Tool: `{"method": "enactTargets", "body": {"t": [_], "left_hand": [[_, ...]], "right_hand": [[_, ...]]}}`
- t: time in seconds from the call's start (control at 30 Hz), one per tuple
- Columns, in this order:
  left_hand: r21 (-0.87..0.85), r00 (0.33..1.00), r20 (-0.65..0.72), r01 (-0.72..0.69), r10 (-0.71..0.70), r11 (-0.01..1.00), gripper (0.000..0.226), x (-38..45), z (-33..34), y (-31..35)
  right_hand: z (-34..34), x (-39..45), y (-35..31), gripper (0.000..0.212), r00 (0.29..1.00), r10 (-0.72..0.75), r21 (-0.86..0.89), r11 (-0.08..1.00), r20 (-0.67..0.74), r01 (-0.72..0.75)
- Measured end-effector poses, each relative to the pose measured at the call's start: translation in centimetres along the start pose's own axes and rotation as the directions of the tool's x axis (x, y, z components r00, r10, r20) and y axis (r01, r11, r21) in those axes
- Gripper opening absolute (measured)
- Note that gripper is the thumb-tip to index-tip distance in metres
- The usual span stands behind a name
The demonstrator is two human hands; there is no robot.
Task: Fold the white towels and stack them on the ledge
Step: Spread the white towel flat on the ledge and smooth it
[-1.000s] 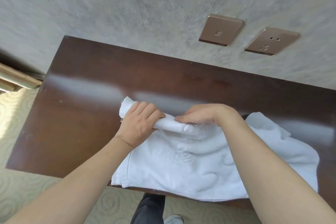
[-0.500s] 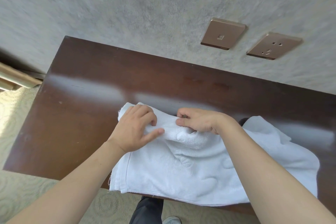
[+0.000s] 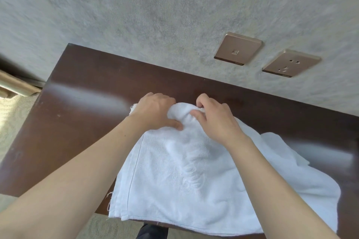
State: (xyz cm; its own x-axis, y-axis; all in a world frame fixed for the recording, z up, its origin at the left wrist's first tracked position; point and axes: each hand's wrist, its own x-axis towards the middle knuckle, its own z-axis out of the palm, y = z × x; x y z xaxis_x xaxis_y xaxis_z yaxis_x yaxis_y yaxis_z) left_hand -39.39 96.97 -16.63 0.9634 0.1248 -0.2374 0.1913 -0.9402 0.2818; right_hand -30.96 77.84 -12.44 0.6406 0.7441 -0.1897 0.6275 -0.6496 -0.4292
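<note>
While both hands pinch its far hem, the white towel (image 3: 194,176) trails back over the ledge's (image 3: 87,114) near edge. Left hand (image 3: 155,111) and right hand (image 3: 215,120) grip side by side, fingers curled shut on cloth.

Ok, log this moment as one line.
left hand: gripping towel far edge | right hand: gripping same edge | towel: unfolded on ledge

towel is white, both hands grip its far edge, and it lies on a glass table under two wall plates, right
Not quite. The head view shows the surface is dark brown wood, not glass. Otherwise correct: left hand and right hand grip the white towel below two wall plates.
</note>
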Motion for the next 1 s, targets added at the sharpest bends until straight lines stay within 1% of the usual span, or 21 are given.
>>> {"method": "enactTargets", "body": {"t": [0.07, 0.13, 0.2, 0.23, 0.3, 0.33, 0.4, 0.43, 0.5, 0.57, 0.63, 0.67, 0.7, 0.77, 0.8, 0.83, 0.9, 1.0], "left_hand": [[0.082, 0.99, -0.135, -0.029, 0.04, 0.996, 0.07, -0.2, 0.8, -0.4], [0.125, 0.979, -0.202, 0.001, 0.025, 0.992, 0.077, -0.6, 1.9, -0.7], [0.1, 0.962, -0.272, 0.044, -0.015, 0.994, 0.082, -1.0, 2.9, -0.7], [0.067, 0.949, -0.313, 0.049, -0.026, 0.997, 0.082, -1.1, 3.2, -0.8], [0.036, 0.934, -0.356, 0.005, 0.008, 0.999, 0.077, -0.8, 3.4, -1.0], [0.029, 0.938, -0.344, -0.032, 0.04, 0.999, 0.074, -0.5, 3.3, -1.1], [-0.026, 0.958, -0.276, -0.09, 0.08, 0.996, 0.073, 0.2, 3.0, -1.1], [-0.068, 0.966, -0.247, -0.102, 0.082, 0.992, 0.075, 0.6, 2.7, -1.0], [-0.108, 0.98, -0.191, -0.073, 0.052, 0.991, 0.081, 1.3, 2.3, -0.6], [-0.025, 0.992, -0.126, -0.026, 0.023, 0.999, 0.084, 2.1, 2.2, -0.5], [0.066, 0.996, -0.084, -0.012, 0.018, 0.998, 0.078, 2.7, 2.1, -0.7], [0.079, 0.996, -0.09, -0.016, 0.024, 0.997, 0.074, 3.0, 1.9, -0.8], [0.085, 0.991, -0.125, -0.031, 0.042, 0.996, 0.072, 3.2, 1.8, -0.8], [0.105, 0.968, -0.237, -0.063, 0.086, 0.993, 0.068, 3.2, 1.7, -1.1], [0.101, 0.958, -0.269, -0.08, 0.104, 0.992, 0.066, 3.0, 1.8, -1.3], [0.073, 0.955, -0.271, -0.103, 0.119, 0.992, 0.063, 2.8, 1.9, -1.5], [-0.019, 0.97, -0.206, -0.135, 0.128, 0.991, 0.056, 2.7, 2.1, -1.7], [-0.042, 0.981, -0.134, -0.147, 0.14, 0.988, 0.057, 3.1, 1.8, -1.5]], "right_hand": [[0.3, 0.3, 1.2, 0.04, 0.995, 0.07, 0.016, 0.997, 0.064, -0.071], [0.5, 0.9, 2.6, 0.056, 0.981, 0.118, -0.033, 0.993, 0.153, -0.114], [0.9, 1.3, 3.9, 0.059, 0.968, 0.124, -0.13, 0.987, 0.219, -0.097], [1.1, 1.4, 4.5, 0.054, 0.968, 0.117, -0.156, 0.984, 0.223, -0.084], [1.5, 1.6, 5.2, 0.048, 0.986, 0.083, -0.153, 0.986, 0.143, -0.061], [1.7, 1.6, 5.3, 0.049, 0.993, 0.072, -0.14, 0.988, 0.089, -0.059], [2.1, 1.6, 4.8, 0.054, 0.997, 0.083, -0.115, 0.99, 0.009, -0.081], [2.4, 1.6, 4.6, 0.057, 0.996, 0.086, -0.111, 0.99, -0.028, -0.088], [2.9, 1.9, 4.3, 0.06, 0.993, 0.087, -0.108, 0.99, -0.086, -0.096], [3.3, 2.1, 4.5, 0.062, 0.986, 0.109, -0.132, 0.983, -0.127, -0.125], [3.6, 2.1, 4.7, 0.063, 0.977, 0.127, -0.2, 0.967, -0.17, -0.161], [3.8, 2.0, 4.8, 0.065, 0.973, 0.128, -0.23, 0.958, -0.193, -0.172], [3.9, 2.0, 5.0, 0.066, 0.97, 0.125, -0.247, 0.953, -0.208, -0.176], [3.5, 1.7, 5.5, 0.072, 0.973, 0.137, -0.24, 0.954, -0.188, -0.18], [3.1, 1.6, 5.9, 0.077, 0.976, 0.146, -0.214, 0.96, -0.161, -0.179], [2.7, 1.4, 6.4, 0.08, 0.979, 0.151, -0.178, 0.969, -0.138, -0.174], [1.9, 1.1, 7.5, 0.081, 0.985, 0.148, -0.126, 0.979, -0.091, -0.159], [1.4, 1.4, 8.4, 0.071, 0.974, 0.206, -0.06, 0.978, 0.096, -0.201]]}}
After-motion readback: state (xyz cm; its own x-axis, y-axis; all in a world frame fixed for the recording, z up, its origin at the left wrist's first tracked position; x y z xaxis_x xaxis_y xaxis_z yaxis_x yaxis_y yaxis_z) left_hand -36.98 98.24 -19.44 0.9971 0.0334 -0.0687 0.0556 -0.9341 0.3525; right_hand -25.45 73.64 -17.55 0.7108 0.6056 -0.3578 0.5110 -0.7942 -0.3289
